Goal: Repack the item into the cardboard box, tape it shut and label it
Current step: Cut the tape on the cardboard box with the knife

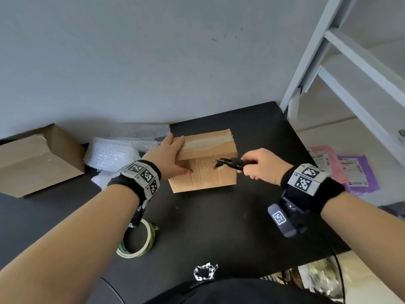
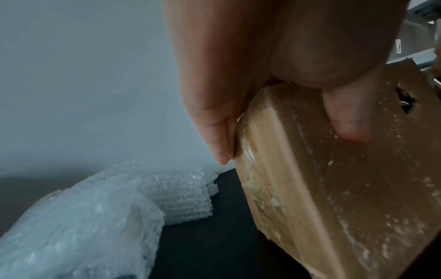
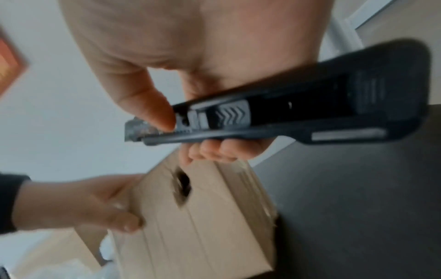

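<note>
A small worn cardboard box [image 1: 206, 170] stands tilted on the black table [image 1: 219, 216]. My left hand [image 1: 180, 155] grips its left end, fingers over the top and thumb [image 2: 346, 120] pressed on the front face. My right hand [image 1: 249, 167] grips a black utility knife [image 1: 232, 163], thumb [image 3: 148, 105] near the blade end. The knife tip sits at a torn hole [image 1: 219, 165] in the box's front face. In the right wrist view the knife [image 3: 286, 113] hovers just above the box [image 3: 203, 226] and its hole [image 3: 182, 186]. The box's contents are hidden.
Bubble wrap [image 1: 116, 154] lies left of the box against the wall, and a larger cardboard box [image 1: 37, 161] stands at the far left. A tape roll [image 1: 138, 240] lies under my left forearm. Pink and purple mailers [image 1: 341, 170] lie on the floor beside a white frame [image 1: 328, 62].
</note>
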Action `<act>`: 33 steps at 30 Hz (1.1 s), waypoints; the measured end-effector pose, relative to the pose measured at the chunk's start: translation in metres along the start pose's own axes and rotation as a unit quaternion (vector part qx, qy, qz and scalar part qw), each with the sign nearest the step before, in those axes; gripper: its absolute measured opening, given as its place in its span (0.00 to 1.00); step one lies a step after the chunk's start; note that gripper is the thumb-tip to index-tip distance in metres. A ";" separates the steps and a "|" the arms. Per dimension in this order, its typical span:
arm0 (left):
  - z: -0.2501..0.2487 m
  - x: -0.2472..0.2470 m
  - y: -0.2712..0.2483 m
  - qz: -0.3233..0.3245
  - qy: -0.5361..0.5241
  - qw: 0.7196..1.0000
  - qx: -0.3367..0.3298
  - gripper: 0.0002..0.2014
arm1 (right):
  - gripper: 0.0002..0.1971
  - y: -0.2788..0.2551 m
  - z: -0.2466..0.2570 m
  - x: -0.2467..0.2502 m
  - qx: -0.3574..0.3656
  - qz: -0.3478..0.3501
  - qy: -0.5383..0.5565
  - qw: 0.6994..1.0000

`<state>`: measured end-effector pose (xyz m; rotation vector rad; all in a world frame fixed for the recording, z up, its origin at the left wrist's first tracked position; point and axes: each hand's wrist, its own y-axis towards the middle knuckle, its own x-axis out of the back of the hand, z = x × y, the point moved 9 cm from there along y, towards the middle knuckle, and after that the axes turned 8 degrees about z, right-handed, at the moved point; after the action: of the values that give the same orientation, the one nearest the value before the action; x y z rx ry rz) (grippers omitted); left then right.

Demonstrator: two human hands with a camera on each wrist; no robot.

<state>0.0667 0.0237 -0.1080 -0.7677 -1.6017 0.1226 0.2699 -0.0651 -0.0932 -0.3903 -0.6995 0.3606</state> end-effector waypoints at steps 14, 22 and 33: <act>0.001 -0.015 -0.047 -0.061 0.128 0.989 -0.030 0.47 | 0.16 -0.013 0.015 -0.003 -0.004 -0.140 0.129 0.982; -0.056 -0.048 -0.072 -0.049 0.221 0.966 -0.122 0.56 | 0.24 -0.029 0.001 -0.047 -0.050 -0.151 0.177 0.971; -0.074 -0.060 -0.073 -0.047 0.160 0.975 -0.146 0.45 | 0.28 -0.058 0.010 -0.059 -0.030 -0.182 0.145 0.972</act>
<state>0.1039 -0.0898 -0.1077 -0.8849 -1.3590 -0.2982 0.2323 -0.1390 -0.0915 -0.3542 -0.4832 -0.0654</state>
